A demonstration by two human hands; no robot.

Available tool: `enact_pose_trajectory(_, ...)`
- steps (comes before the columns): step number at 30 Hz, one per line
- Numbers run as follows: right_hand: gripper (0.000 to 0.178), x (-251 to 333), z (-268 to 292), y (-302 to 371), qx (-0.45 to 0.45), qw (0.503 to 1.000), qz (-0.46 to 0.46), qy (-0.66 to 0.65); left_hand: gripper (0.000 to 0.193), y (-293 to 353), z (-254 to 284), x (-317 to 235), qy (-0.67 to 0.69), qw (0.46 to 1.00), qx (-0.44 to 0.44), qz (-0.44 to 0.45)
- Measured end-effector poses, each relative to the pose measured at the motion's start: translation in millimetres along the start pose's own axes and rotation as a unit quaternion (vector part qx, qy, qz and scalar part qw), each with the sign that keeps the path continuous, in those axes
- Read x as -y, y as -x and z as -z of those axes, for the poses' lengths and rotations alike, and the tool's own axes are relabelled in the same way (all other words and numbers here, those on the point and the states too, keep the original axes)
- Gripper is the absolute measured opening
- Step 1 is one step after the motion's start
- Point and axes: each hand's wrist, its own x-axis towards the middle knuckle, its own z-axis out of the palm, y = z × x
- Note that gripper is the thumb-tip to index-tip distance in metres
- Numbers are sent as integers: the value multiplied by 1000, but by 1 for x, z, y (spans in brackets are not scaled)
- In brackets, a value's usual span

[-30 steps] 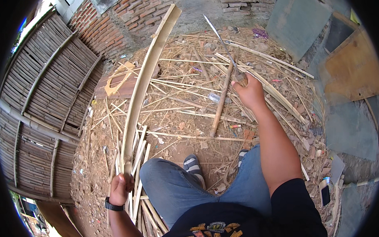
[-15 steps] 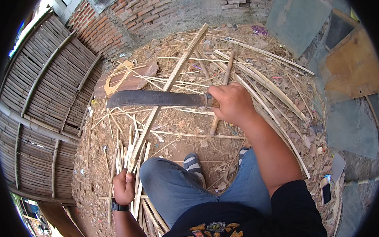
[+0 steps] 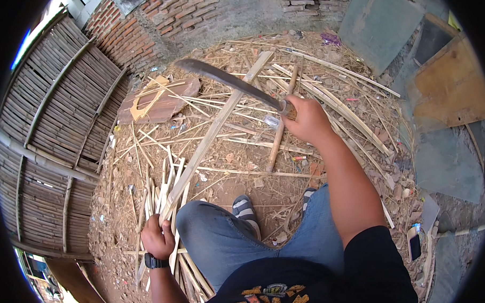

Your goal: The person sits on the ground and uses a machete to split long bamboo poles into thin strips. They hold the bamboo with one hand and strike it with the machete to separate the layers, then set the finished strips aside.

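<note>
My right hand (image 3: 307,119) is closed round the handle of a machete (image 3: 231,80). Its long dark blade points up and left, crossing over the far part of a pale bamboo strip (image 3: 214,130). Whether the blade touches the strip I cannot tell. Down at the lower left, my left hand (image 3: 158,237) grips the near end of that strip, which slants up and away to the right. Just beside the left hand lies a bundle of split bamboo strips (image 3: 181,267), next to my bent knee.
More split bamboo strips (image 3: 343,104) lie scattered across the littered ground. A round stick (image 3: 282,129) lies ahead of my feet. Slatted bamboo panels (image 3: 52,91) stand at the left, a brick wall (image 3: 177,21) behind, grey sheets (image 3: 380,33) at the right. A phone (image 3: 414,244) lies at the right.
The machete has swung away from me, its tip rising and the blade shifting toward the strip's far end. The strip's far end sits lower, and my left hand has turned slightly.
</note>
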Motion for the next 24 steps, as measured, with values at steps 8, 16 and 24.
enact_pose_trajectory(8,47,27,-14,12,13,993,99,56,42,1,-10,-2,-10,999,-31,-5)
enact_pose_trajectory(16,46,12,-11,0,39,998,-54,11,43,0,-4,-1,-40,999,-11,-2)
enact_pose_trajectory(24,35,15,-22,6,6,993,102,61,43,3,-6,4,-11,1000,-15,-19)
